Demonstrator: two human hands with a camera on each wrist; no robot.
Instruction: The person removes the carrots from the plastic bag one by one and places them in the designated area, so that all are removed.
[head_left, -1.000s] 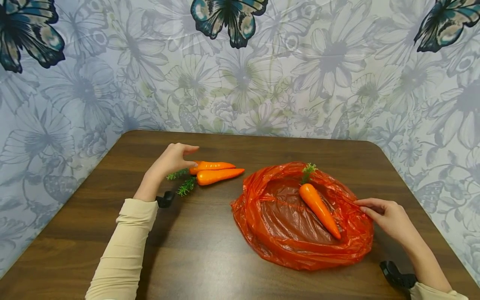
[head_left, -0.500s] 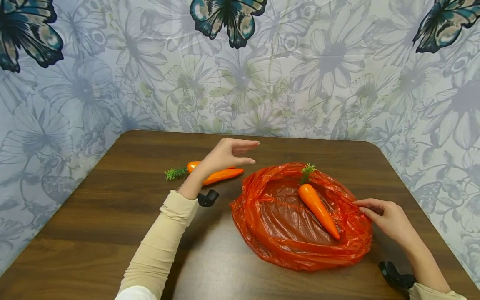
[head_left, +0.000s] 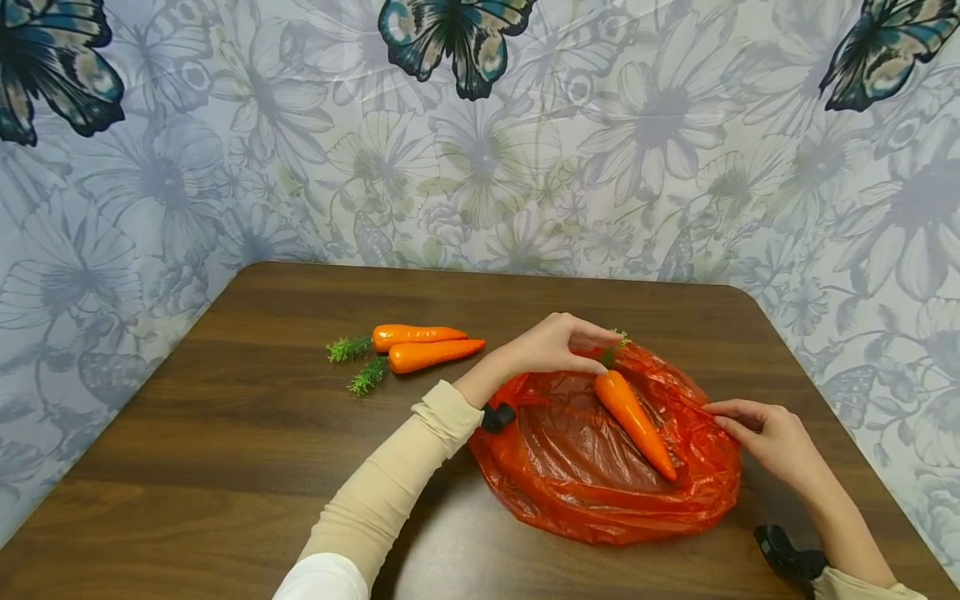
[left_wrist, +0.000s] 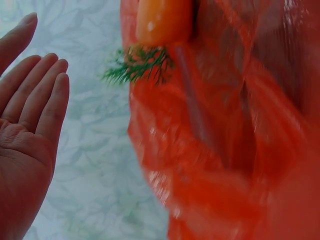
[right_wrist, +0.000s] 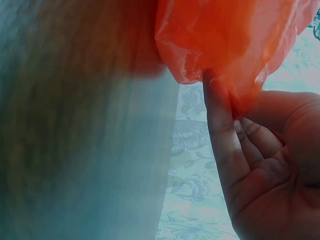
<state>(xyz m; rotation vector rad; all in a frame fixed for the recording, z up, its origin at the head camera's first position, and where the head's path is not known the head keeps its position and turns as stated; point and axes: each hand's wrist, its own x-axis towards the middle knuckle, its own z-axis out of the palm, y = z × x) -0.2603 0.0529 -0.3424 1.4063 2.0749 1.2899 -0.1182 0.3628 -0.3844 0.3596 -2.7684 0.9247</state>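
Observation:
A red plastic bag (head_left: 592,517) lies with its mouth spread wide on the table, and an orange carrot (head_left: 636,425) with a green top rests in it. My left hand (head_left: 551,346) is over the bag's far left rim, close to the carrot's leafy end. In the left wrist view its fingers are extended, with a gap between them and the green top (left_wrist: 140,65). At the bag's right edge, my right hand (head_left: 776,437) pinches the plastic between thumb and index finger, as the right wrist view also shows.
Two more carrots, an upper one (head_left: 420,337) and a lower one (head_left: 435,356), lie side by side to the left of the bag, leafy tops pointing left. The brown wooden table (head_left: 187,450) meets a floral-patterned wall (head_left: 480,183) at the back.
My left hand has swept right, from beside the two carrots to above the bag near the carrot in it. The right hand keeps its pinch on the bag's edge.

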